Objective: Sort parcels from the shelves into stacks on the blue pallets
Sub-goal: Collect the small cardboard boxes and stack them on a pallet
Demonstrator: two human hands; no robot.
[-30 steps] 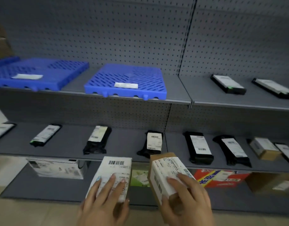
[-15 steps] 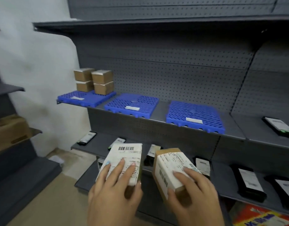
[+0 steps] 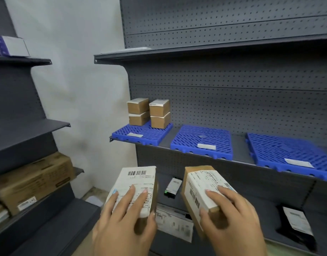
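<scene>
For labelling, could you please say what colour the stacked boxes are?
The stacked boxes are brown; head view.

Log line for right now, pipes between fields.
left hand: grips left parcel | right hand: grips right parcel | leftmost blue pallet: four cardboard boxes, two stacks

Wall: plain white wall, at 11 o'clock, between the two units.
Main furniture: dark grey pegboard shelving unit, 12 to 3 o'clock.
Side furniture: second dark grey shelving unit, 9 o'clock.
Floor: pale beige floor, small patch at 7 o'clock.
</scene>
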